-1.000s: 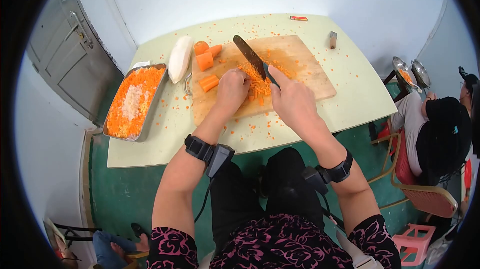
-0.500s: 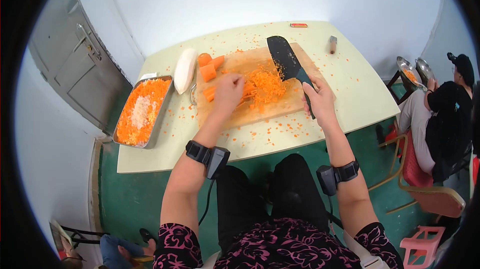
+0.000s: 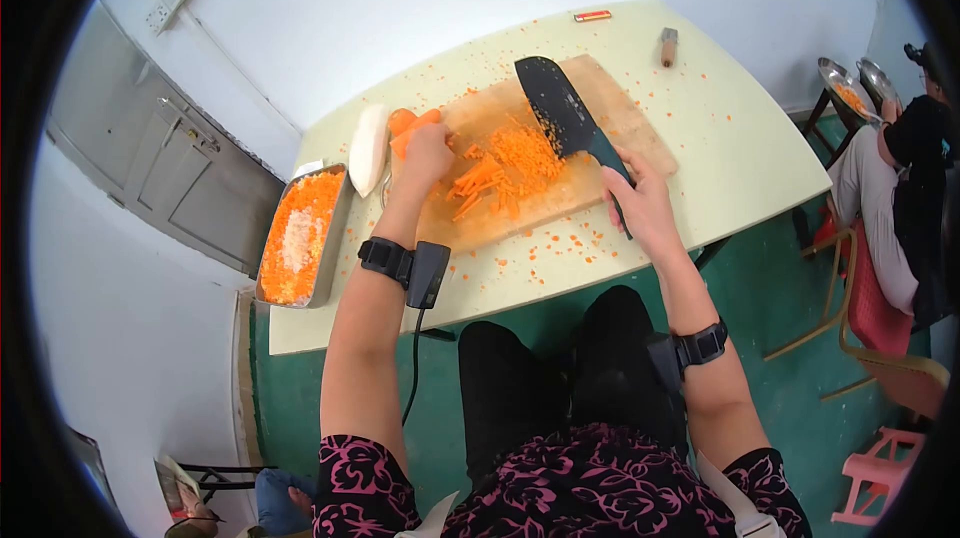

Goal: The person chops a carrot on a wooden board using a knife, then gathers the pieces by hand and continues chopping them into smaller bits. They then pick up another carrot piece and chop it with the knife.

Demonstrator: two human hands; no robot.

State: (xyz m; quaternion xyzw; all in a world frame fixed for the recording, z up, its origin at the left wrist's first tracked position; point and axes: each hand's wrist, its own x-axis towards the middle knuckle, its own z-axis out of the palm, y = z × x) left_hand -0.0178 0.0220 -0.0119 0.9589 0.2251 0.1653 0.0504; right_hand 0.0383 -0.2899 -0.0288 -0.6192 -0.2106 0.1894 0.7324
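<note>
Sitting at the pale green table (image 3: pixel 740 153), the person works over the wooden cutting board (image 3: pixel 640 123) that lies near its middle, with a steel tray (image 3: pixel 335 238) of chopped carrot off the board's left end and a white radish (image 3: pixel 368 148) between tray and board. The right hand (image 3: pixel 640 200), at the board's near right edge, is closed around the handle of a dark cleaver (image 3: pixel 560 118), whose blade slants across the board beside the heap of carrot strips (image 3: pixel 495 170). The left hand (image 3: pixel 425 153) is curled over carrot chunks (image 3: pixel 405 125) at the board's far left corner, though I cannot tell whether it grips them.
</note>
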